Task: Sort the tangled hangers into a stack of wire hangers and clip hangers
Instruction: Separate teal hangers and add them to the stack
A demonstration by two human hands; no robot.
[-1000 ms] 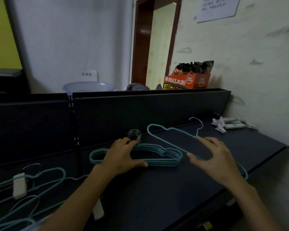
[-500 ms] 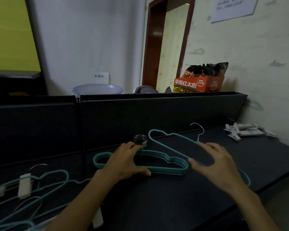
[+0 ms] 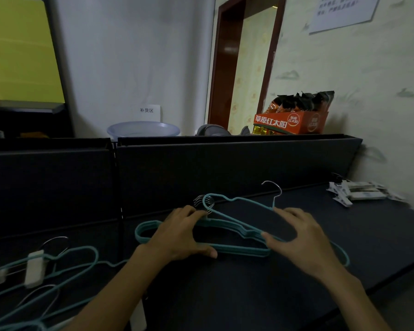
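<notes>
A stack of teal wire hangers (image 3: 237,250) lies flat in the middle of the dark table (image 3: 249,297), its metal hooks (image 3: 201,201) bunched at the back. My left hand (image 3: 184,232) presses on the stack's left half, thumb at the front bar. One more teal wire hanger (image 3: 239,200) lies askew over the stack, its hook (image 3: 274,189) raised. My right hand (image 3: 301,237) holds this hanger by its right half, with fingers and thumb spread across it. Tangled teal clip hangers (image 3: 65,261) with white clips (image 3: 34,268) lie at the lower left.
A dark upright panel (image 3: 225,168) backs the table. Loose white clips (image 3: 359,193) lie at the far right by the wall. Beyond the panel stand a pale plastic basin (image 3: 142,130) and an orange snack box (image 3: 289,121). The table's front right edge drops off.
My right hand has slid the single hanger left, so its far end now overlaps the stack's hooks. My left hand has stayed on the stack.
</notes>
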